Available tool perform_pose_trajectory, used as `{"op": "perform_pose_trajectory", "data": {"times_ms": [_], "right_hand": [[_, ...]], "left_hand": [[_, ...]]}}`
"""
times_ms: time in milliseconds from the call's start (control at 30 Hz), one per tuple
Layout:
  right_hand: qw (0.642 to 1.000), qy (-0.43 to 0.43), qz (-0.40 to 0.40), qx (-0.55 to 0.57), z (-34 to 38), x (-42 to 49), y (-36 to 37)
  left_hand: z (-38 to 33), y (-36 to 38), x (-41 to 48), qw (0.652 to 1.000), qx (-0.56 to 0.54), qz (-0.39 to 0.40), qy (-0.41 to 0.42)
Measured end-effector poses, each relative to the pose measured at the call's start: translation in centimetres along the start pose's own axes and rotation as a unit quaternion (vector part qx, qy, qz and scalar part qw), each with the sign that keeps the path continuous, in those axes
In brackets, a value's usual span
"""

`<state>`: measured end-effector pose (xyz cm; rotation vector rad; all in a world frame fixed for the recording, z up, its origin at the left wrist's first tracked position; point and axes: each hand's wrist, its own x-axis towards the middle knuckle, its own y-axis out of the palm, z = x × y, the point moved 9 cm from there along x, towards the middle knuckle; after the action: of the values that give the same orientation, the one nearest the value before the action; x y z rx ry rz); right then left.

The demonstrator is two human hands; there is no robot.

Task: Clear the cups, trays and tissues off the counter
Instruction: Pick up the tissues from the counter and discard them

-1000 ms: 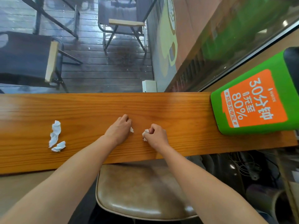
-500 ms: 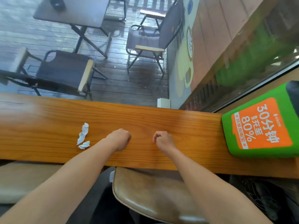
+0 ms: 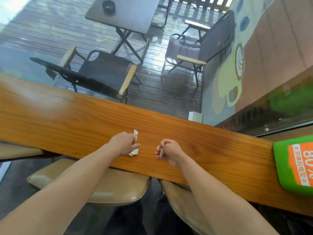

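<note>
On the long wooden counter (image 3: 67, 119) lie two crumpled white tissues. One tissue (image 3: 135, 133) sticks out past my left hand's fingertips. The other tissue (image 3: 133, 152) lies under its thumb. My left hand (image 3: 122, 144) rests on the counter with fingers curled over both. My right hand (image 3: 170, 150) hovers just to the right, closed around a small tissue scrap (image 3: 161, 152) that peeks out by the thumb. No cups or trays are in sight.
A green and orange charging box (image 3: 294, 165) stands at the counter's right end. Two tan padded stools (image 3: 118, 189) (image 3: 183, 199) sit under the near edge. Behind the glass are a patio table, folding chairs and a small white box (image 3: 195, 117).
I have shifted left along the counter. My left hand, closed after picking up a scrap, has reached the two crumpled tissues that lay to its left. My right hand keeps its scrap.
</note>
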<state>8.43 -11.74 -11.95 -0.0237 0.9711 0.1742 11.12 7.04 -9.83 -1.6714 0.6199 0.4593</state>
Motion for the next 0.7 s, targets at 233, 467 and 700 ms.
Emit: {"op": "perform_pose_trajectory", "data": {"times_ms": [233,467,700], "right_hand": [[0.992,-0.006,-0.007,-0.124,0.2,2.0,5.7],[0.897,-0.109,-0.056,-0.424,-0.9,3.2,9.4],[0.83,-0.154,-0.148,-0.515,-2.4,4.2,11.2]], "left_hand": [[6.2,-0.7,1.3,0.999,0.028,-0.025,0.035],[5.3,0.1,2.9,0.989,0.048,-0.066,0.12],[3.8,3.1,4.3,0.979,0.099,-0.052,0.169]]}}
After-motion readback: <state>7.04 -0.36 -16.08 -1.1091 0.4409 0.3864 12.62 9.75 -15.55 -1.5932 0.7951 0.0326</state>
